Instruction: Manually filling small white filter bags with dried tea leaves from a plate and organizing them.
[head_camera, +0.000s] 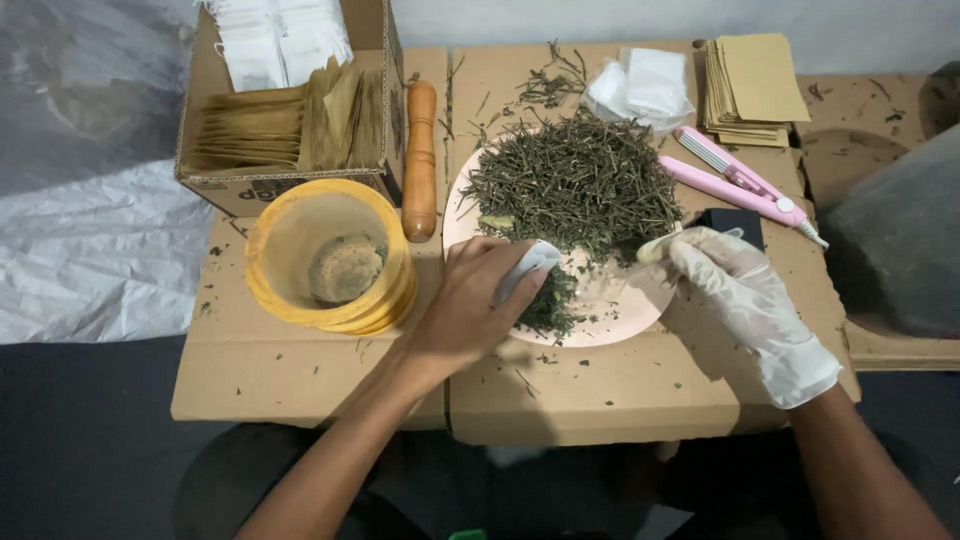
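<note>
The left hand (470, 300) is pinching a small white sachet (527, 268) over the plate's (610, 315) near edge. The gloved right hand (735, 285), fingers curled around a pale scoop (655, 247), is resting just right of the sachet, with the dried herb pile (575, 185) lying beyond both.

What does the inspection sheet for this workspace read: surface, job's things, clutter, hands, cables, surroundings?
Surface: flattened cardboard sheets, strewn with herb bits.
Job's things: pink plate heaped with dried herb stems; small white sachet; pale spoon.
Clutter: yellow sieve, wooden pestle, cardboard box of envelopes, stack of tan envelopes, pink sealer, white bags.
Hands: bare left hand holds the sachet over the plate; gloved right hand holds the spoon at the plate rim.
Cables: nothing seen.
Surroundings: crumpled clear plastic sheet at left, dark floor.
</note>
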